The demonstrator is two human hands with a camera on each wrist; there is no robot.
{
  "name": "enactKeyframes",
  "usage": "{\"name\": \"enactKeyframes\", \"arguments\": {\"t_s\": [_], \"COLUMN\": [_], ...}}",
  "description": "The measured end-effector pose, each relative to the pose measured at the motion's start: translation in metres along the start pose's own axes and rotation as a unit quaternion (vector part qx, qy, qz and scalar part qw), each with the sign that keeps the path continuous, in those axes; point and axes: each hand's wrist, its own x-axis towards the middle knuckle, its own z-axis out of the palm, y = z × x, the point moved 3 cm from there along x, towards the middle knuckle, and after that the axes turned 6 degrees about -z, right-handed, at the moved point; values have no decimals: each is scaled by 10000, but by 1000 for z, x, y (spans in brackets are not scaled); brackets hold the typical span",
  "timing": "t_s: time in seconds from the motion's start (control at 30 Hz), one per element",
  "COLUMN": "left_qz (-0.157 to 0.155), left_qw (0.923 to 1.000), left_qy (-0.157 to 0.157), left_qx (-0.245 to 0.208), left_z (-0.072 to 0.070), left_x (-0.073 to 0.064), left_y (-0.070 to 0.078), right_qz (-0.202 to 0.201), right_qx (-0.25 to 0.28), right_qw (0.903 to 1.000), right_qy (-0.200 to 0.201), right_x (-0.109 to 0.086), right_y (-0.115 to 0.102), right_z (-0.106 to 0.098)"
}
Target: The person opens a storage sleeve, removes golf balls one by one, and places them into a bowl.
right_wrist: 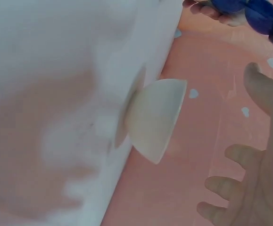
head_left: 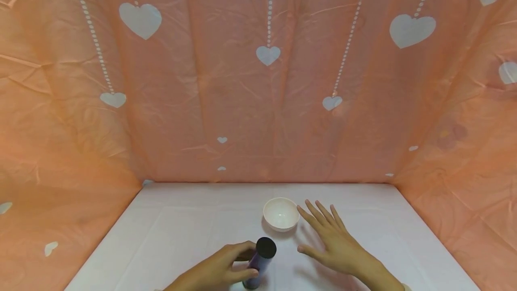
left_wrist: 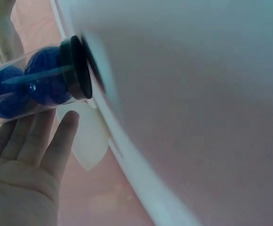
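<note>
A clear tube (left_wrist: 20,87) with dark blue balls inside and black ends stands nearly upright in front of the bowl. My left hand (head_left: 220,266) grips it from the left, thumb on the near side and fingers on the far side. In the left wrist view its black base is at or just above the tabletop; I cannot tell whether they touch. A small white bowl (head_left: 281,214) sits upright on the table beyond the tube. To the bowl's right, my right hand (head_left: 337,246) hovers with fingers spread and holds nothing; its fingertips come near the rim.
A white-covered table (head_left: 181,223) lies under everything. Orange-pink curtains (head_left: 242,116) printed with white hearts close off the back and both sides, meeting the table's far edge a short way behind the bowl.
</note>
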Motion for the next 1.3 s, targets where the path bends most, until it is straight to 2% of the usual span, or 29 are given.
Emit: {"name": "enactKeyframes", "arguments": {"t_s": [0.1,0.3,0.5,0.63,0.8,1.03,1.3], "left_qz": [74,-40,-298,-432,-572,-587,-669], "left_qw": [9999,9997,9985,9967,9953,9964,9963], "left_qy": [-12,74,256,396,411,281,289], "left_qx": [128,209,393,556,668,548,454], "left_z": [-1,-10,-28,-38,-46,-50,-48], "left_x": [3,10,21,28,36,47,47], "left_y": [1,5,9,12,15,16,13], "right_qz": [-23,-83,-132,-343,-553,-747,-1265], "right_qx": [46,348,554,692,868,1405,1999], "right_qw": [10000,9993,9979,9958,9921,9850,9693], "right_qy": [-9,58,293,494,722,672,663], "right_x": [6,19,34,43,50,55,55], "right_y": [-1,-2,-8,-14,-20,-28,-31], "right_z": [-3,-8,-12,-14,-15,-14,-10]}}
